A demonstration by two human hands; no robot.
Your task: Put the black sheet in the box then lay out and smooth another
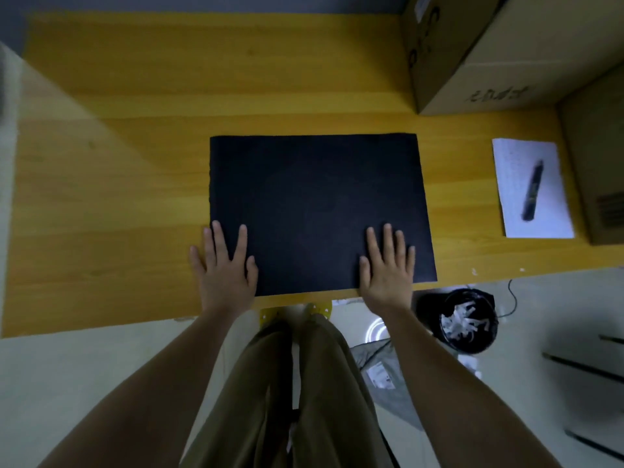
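A black rectangular sheet (317, 204) lies flat on the wooden table (135, 130), its near edge close to the table's front edge. My left hand (224, 265) rests palm down on the sheet's near left corner, fingers spread, partly over the bare wood. My right hand (388, 265) presses flat on the near right part of the sheet, fingers apart. Neither hand grips anything. A large cardboard box (489, 52) stands at the back right of the table.
A white paper pad (520, 211) with a dark pen (533, 190) on it lies right of the sheet. Another cardboard box (597, 157) stands at the far right edge. On the floor below the table's right front sits a black bin (469, 322).
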